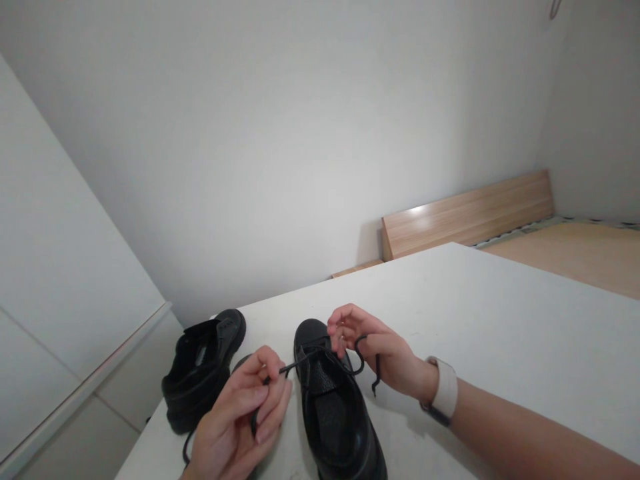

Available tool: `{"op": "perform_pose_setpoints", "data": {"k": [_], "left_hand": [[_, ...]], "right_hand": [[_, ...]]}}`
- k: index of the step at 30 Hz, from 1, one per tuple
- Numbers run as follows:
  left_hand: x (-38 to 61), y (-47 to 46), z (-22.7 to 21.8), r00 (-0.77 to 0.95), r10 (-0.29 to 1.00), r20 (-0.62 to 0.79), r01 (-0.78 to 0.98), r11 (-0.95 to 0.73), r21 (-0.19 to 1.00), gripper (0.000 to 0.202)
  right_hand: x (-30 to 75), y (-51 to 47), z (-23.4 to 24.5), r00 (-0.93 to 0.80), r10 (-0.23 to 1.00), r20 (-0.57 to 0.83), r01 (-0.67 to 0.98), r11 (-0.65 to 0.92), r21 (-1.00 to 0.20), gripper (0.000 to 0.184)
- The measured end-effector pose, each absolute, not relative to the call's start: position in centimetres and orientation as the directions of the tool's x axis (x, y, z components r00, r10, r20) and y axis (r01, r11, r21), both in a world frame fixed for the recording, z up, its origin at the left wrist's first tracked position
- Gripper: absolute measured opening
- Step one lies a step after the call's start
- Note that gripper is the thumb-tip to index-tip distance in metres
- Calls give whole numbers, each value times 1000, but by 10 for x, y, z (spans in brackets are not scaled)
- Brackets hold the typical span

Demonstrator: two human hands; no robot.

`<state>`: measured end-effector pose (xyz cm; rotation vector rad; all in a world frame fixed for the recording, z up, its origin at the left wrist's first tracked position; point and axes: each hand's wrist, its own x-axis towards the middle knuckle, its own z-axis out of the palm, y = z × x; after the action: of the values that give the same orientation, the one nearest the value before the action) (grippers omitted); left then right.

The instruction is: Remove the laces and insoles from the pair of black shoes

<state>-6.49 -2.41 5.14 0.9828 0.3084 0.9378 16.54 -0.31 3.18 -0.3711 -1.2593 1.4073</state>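
Note:
A black leather shoe [334, 427] stands on the white table in front of me, its toe pointing away and its tongue [320, 375] showing. My left hand [245, 407], to the left of this shoe, is closed on one end of its black shoelace [296, 364], which is stretched from the eyelets to my fingers. Over the shoe's right side, my right hand [373, 347] has its fingers curled, with the lace's other end looped at the thumb and its tip hanging below. Part of a dark object [242, 362] shows behind my left hand, mostly hidden.
Another black shoe [200, 367] stands at the table's left edge. The white table [450, 320] stretches away to the right. Beyond it are a wooden headboard [465, 213] and a bed [575, 250]. A white panel [65, 267] rises at the left.

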Motion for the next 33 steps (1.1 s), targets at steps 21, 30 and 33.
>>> {"op": "perform_pose_setpoints", "data": {"k": [21,30,33], "left_hand": [[-56,19,4,192,916,353,325,-399,858,38],[-55,20,6,164,937,309,205,-339,918,32],[-54,18,8,161,941,296,204,-325,923,31]], "right_hand": [[179,15,37,-281,933,223,-422,88,-902,37],[157,29,6,-211,909,359,176,396,-901,34],[155,28,8,-192,921,340,129,367,-921,32]]}}
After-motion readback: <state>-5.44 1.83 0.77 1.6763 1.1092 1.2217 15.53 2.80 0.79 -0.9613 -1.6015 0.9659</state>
